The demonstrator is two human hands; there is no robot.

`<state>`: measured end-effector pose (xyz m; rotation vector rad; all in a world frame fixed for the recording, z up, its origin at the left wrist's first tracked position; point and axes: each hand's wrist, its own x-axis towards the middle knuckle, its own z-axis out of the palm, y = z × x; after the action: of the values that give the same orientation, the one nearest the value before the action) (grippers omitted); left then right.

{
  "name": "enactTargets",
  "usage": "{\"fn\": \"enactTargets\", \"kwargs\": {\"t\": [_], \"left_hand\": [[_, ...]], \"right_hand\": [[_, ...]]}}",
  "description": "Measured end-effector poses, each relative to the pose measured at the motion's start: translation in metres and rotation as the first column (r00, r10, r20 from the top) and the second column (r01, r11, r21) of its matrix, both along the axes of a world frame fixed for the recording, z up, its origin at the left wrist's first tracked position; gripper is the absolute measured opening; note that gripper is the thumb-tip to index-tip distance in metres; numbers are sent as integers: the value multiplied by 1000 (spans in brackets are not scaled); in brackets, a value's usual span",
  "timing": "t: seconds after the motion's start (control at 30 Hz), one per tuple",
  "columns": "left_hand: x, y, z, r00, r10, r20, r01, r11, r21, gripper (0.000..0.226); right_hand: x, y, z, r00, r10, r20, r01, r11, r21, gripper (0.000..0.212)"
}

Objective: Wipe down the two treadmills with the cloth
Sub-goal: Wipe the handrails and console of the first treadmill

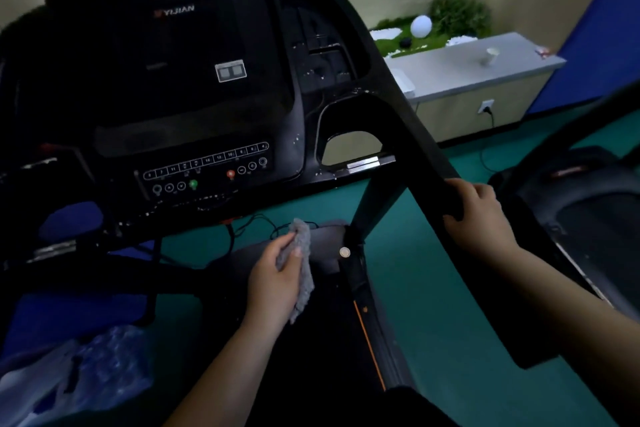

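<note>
I stand on a black treadmill whose console (162, 80) fills the upper left, with a button strip along its lower edge. My left hand (277, 274) holds a grey cloth (303, 267) low in the middle, above the dark motor cover (325, 236) at the front of the belt. My right hand (479, 215) grips the treadmill's right handrail (408, 135), fingers curled round it. A second treadmill (588, 204) shows at the right edge, its belt and handrail partly cut off.
A clear plastic bag (69, 378) lies at the lower left. A grey-topped cabinet (478, 69) with a cup stands at the back right beside green plants and a white globe. Teal floor lies between the two treadmills, with cables running to a wall socket (486, 107).
</note>
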<state>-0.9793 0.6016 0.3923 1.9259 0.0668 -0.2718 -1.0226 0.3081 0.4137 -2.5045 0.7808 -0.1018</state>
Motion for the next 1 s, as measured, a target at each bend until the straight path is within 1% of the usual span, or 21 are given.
{"fn": "enactTargets", "kwargs": {"t": [0.07, 0.2, 0.27, 0.3, 0.37, 0.4, 0.47, 0.5, 0.53, 0.57, 0.6, 0.63, 0.7, 0.77, 0.8, 0.83, 0.9, 0.97, 1.0], "left_hand": [[11, 2, 5, 1000, -4, 19, 4, 1000, 5, 31], [41, -13, 7, 991, -73, 111, 71, 997, 20, 33], [61, -28, 5, 979, -82, 189, 76, 996, 40, 34], [72, -36, 2, 964, -77, 255, 62, 996, 69, 35], [97, -54, -7, 903, -96, 420, 23, 984, 175, 38], [111, -62, -14, 864, -132, 486, 9, 969, 248, 40], [139, -75, -35, 778, -262, 572, -18, 900, 436, 45], [149, -80, -47, 725, -349, 593, -38, 840, 541, 47], [155, -82, -59, 682, -424, 596, -66, 776, 627, 50], [158, -84, -69, 656, -465, 595, -102, 726, 680, 52], [158, -86, -77, 647, -473, 598, -132, 703, 699, 54], [157, -91, -84, 646, -458, 610, -152, 706, 691, 55], [157, -112, -86, 655, -422, 626, -148, 742, 654, 59], [162, -147, -80, 650, -451, 612, -80, 760, 645, 60], [163, -167, -75, 653, -476, 590, -36, 758, 651, 55], [165, -185, -70, 652, -515, 557, 9, 739, 674, 48], [166, -202, -65, 625, -596, 504, 52, 675, 736, 47], [164, -183, -66, 595, -629, 501, 11, 630, 776, 49], [162, -164, -67, 610, -613, 502, -19, 622, 782, 54]], "right_hand": [[2, 2, -1, 1000, 3, -11, -4, 999, -48, 66], [10, -3, -8, 998, 31, -51, -37, 992, -123, 69], [20, -11, -11, 996, 67, -56, -74, 987, -141, 70], [27, -15, -12, 995, 87, -55, -94, 985, -146, 70], [44, -24, -15, 990, 128, -56, -135, 978, -159, 71], [54, -28, -16, 987, 146, -61, -154, 974, -164, 72], [74, -35, -17, 983, 171, -61, -179, 970, -164, 71], [84, -38, -18, 982, 183, -55, -189, 969, -159, 71], [92, -41, -18, 980, 193, -49, -198, 969, -150, 70], [99, -43, -19, 979, 199, -44, -203, 969, -141, 69], [104, -45, -20, 978, 203, -39, -207, 969, -137, 69], [106, -46, -20, 978, 208, -34, -211, 968, -139, 68], [107, -47, -22, 977, 213, -13, -213, 966, -145, 66], [105, -49, -23, 977, 215, 3, -213, 968, -136, 65], [105, -49, -24, 976, 218, 9, -215, 967, -136, 65], [104, -50, -24, 976, 220, 13, -216, 967, -137, 65], [104, -52, -26, 976, 217, 23, -212, 968, -132, 66], [103, -53, -28, 975, 217, 39, -211, 970, -120, 66], [103, -53, -29, 975, 216, 45, -209, 971, -117, 66]]}}
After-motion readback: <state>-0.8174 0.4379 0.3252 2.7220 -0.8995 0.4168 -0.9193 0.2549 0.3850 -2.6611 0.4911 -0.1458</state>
